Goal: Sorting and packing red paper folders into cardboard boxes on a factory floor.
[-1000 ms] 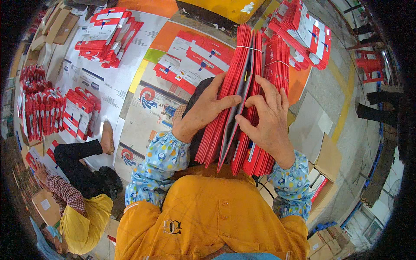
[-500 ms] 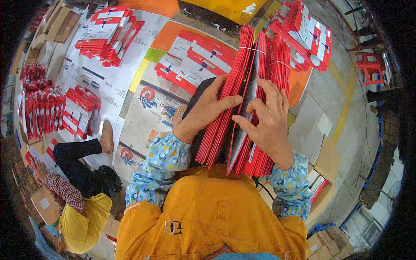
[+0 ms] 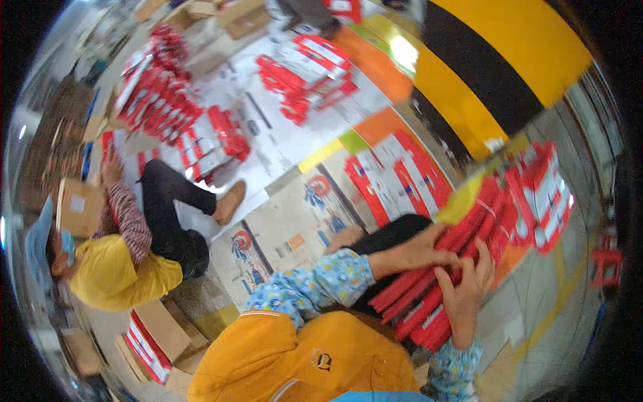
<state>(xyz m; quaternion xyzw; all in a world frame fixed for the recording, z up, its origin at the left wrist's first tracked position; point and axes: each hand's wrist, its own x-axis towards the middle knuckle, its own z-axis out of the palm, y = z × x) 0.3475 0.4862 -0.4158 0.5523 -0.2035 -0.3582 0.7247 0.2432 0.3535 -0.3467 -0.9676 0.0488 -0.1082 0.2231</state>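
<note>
Bundles of flat red cartons (image 3: 415,295), stacked on edge side by side, lie across my lap at the lower right. A pale band (image 3: 487,208) goes round the upper part of one bundle. My left hand (image 3: 416,256) grips the bundles from the left, its thumb across the top edges and its other fingers partly hidden behind them. From the right, my right hand (image 3: 463,288) has its bent fingers and thumb on the cartons, close to the left thumb. Motion blur softens the carton edges between my hands.
Past my knee lie spread red-and-white cartons (image 3: 402,177), with another pile (image 3: 542,194) to their right. More piles (image 3: 308,77) stand on the white sheet. A co-worker (image 3: 120,268) in yellow sits at left by a cardboard box (image 3: 80,204). A yellow-and-black striped surface (image 3: 482,74) rises at far right.
My view has swung to the left, so the bundles and my hands appear lower and farther right. The gap seen between the bundles has narrowed. Both hands stay on the cartons.
</note>
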